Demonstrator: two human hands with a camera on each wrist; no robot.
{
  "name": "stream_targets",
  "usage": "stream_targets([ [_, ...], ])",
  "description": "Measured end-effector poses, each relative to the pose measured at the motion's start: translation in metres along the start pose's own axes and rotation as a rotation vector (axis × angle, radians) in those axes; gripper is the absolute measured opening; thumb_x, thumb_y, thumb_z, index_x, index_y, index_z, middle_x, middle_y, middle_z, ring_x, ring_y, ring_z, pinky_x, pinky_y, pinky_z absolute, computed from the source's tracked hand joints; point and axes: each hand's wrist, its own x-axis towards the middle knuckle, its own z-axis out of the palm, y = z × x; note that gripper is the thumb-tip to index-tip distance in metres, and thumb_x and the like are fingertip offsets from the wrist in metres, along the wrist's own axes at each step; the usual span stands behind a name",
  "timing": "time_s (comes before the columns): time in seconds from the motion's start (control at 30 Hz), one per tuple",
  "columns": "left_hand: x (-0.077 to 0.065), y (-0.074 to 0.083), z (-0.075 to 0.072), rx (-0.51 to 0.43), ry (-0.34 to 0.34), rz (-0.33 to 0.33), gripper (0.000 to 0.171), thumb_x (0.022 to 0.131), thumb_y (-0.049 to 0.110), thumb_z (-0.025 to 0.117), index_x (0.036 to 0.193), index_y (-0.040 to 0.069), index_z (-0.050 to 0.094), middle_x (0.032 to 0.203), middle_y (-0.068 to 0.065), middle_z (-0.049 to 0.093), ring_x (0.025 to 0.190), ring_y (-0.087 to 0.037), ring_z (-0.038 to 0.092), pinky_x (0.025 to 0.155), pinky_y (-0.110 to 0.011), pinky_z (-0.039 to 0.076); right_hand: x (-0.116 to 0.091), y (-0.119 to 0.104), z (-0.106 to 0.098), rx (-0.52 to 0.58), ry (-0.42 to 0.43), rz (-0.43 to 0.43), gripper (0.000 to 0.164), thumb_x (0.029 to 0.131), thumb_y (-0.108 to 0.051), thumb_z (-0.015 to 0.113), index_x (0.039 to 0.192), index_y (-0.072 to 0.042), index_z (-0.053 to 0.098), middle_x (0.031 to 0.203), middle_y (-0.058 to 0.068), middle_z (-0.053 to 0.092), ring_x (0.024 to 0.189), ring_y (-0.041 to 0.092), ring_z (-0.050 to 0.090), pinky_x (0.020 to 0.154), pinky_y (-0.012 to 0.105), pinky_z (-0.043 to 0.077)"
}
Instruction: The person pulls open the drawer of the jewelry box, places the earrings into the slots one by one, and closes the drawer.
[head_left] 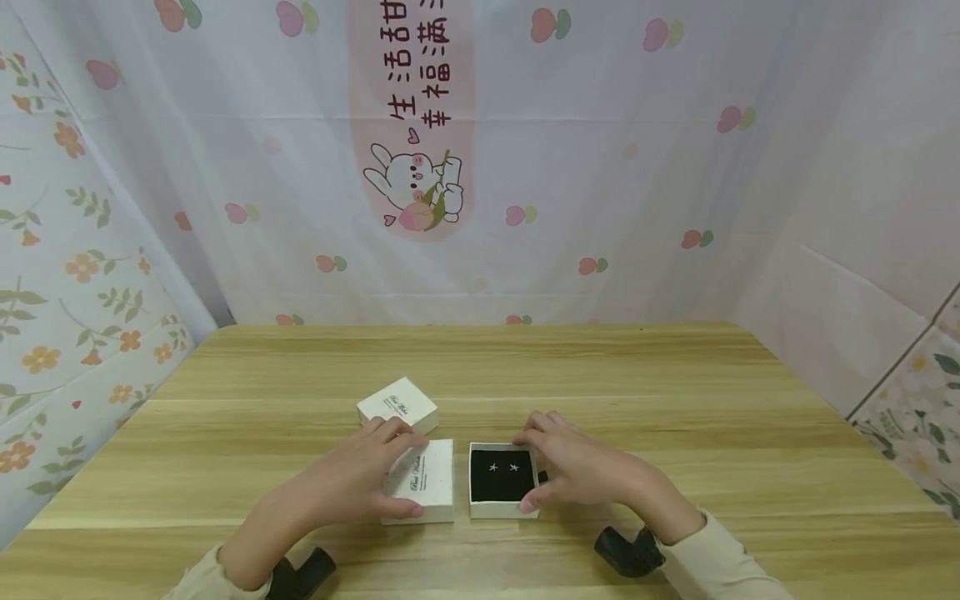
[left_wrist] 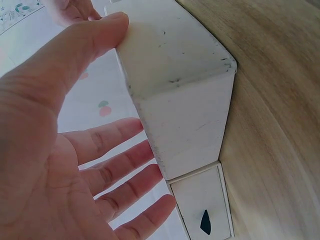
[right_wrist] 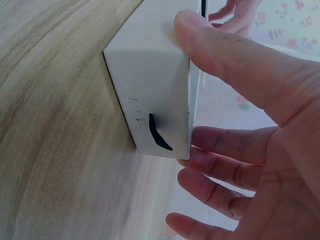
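My left hand (head_left: 363,473) spans a white gift box lid (head_left: 440,477) with dark printed lettering, thumb at the near edge and fingers along the far one. In the left wrist view, thumb and fingertips meet the edges of this lid (left_wrist: 185,120). To its right, a small gap away, stands an open box base (head_left: 497,511) lined with a black pad (head_left: 502,488) that bears two small star-shaped earrings (head_left: 513,467). My right hand (head_left: 581,468) grips this base between thumb and fingers. A black ribbon tab (right_wrist: 158,135) pokes through the side wall.
Behind the lid sits another white gift box (head_left: 401,408), turned at an angle and printed alike. All of them rest on a wood-grain table (head_left: 600,375). A patterned curtain (head_left: 562,183) hangs along the back edge. Black wrist mounts (head_left: 628,552) are strapped below both hands.
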Motion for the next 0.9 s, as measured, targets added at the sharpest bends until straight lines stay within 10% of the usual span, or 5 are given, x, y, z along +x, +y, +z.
stream_targets([
  [0.9,0.0,-0.0008,-0.0019,-0.011,-0.007,0.001,0.064,0.072,0.048,0.073,0.12,0.009,0.057,0.111,0.002,0.054,0.099,-0.014,0.047,0.088,-0.036,0.042,0.0056,-0.0021,0.009,0.019,0.023,-0.024,0.07,0.075,-0.047,0.072,0.123,-0.001,0.053,0.11,-0.002,0.048,0.101,0.012,0.039,0.088,0.033,0.041],
])
